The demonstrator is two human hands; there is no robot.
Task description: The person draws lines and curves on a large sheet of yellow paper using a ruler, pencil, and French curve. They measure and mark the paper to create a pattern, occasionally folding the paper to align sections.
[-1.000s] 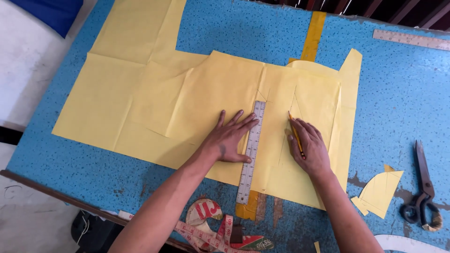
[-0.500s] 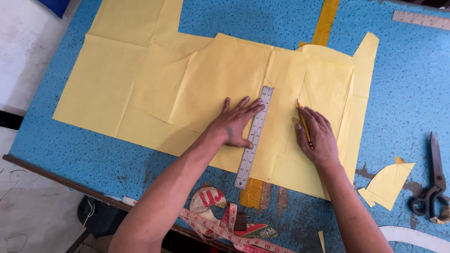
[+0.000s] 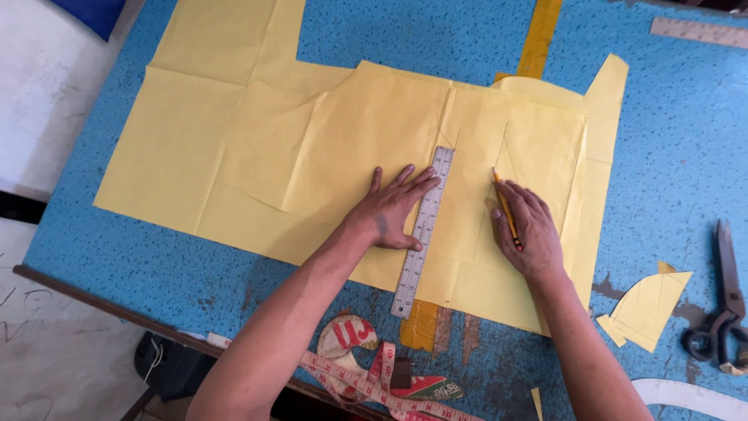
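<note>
— Two hands on the yellow paper (image 3: 343, 148), both flat down on the blue table (image 3: 686, 125). See the left hand (image 3: 389, 214)?

— Fingers spread wide, palm pressing the metal ruler (image 3: 422, 231), which runs up and down across the paper's lower edge. It grips nothing, it just holds the ruler flat.

— And the right hand (image 3: 530, 234)?

— Closed around a yellow pencil (image 3: 506, 209), tip touching the paper just to the right of the ruler, beside a faint drawn line.

— What else is lying about?

— Black scissors (image 3: 725, 304) at the right edge, a cut-off scrap of paper (image 3: 647, 308) next to them, and a tape measure (image 3: 374, 378) coiled at the near edge.
</note>
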